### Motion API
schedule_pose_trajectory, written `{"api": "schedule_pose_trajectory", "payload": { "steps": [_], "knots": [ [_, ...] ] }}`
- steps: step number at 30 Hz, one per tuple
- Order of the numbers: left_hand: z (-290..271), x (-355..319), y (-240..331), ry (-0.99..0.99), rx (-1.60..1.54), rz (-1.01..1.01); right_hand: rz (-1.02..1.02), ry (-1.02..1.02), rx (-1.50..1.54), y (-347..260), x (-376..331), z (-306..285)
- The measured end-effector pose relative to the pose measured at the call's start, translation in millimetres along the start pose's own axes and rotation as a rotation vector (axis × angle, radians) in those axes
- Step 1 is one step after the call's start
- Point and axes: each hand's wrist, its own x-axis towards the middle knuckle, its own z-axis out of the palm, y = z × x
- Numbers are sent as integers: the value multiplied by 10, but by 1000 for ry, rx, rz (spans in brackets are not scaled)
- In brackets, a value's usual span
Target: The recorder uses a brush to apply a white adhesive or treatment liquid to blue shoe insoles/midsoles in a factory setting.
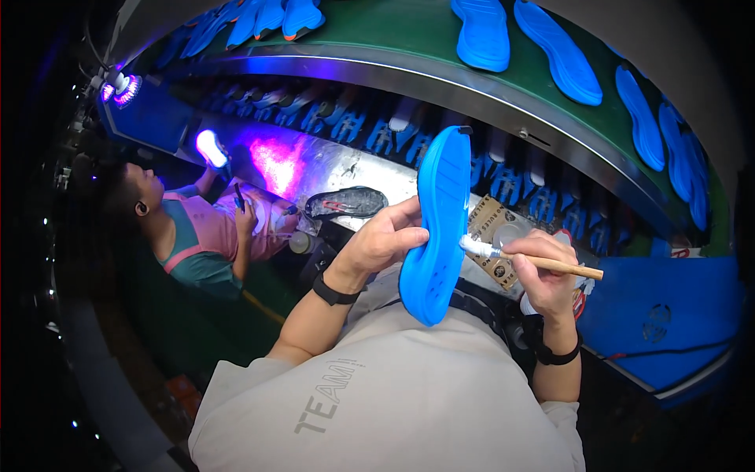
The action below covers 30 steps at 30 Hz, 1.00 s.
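Note:
A blue shoe sole stands on end in front of me, a dark tip at its upper end. My left hand is closed on its left edge, thumb across the near face. My right hand grips a brush by its wooden handle, and the white bristles touch the sole's right edge. Behind the brush lies a brown printed cardboard piece with a clear round container on it. Left of the sole, a dark shoe sole with red marks rests on the metal bench.
Overhead, a green conveyor belt with a metal rim carries several blue soles. Shoes hang in a row beneath it. At left a co-worker holds a lit sole near a purple lamp. A blue cabinet stands at right.

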Motion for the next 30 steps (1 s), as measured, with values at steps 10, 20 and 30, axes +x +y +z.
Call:
{"api": "schedule_pose_trajectory", "payload": {
  "steps": [10, 20, 30],
  "knots": [
    [-135, 93, 230, 95, 70, 95, 21, 96, 144, -20, -69, -4],
    [-819, 1783, 1881, 174, 182, 628, 144, 333, 172, 92, -245, -36],
    [-1617, 2330, 2733, 355, 1176, 719, 355, 384, 158, 119, -344, -14]
  ]
}}
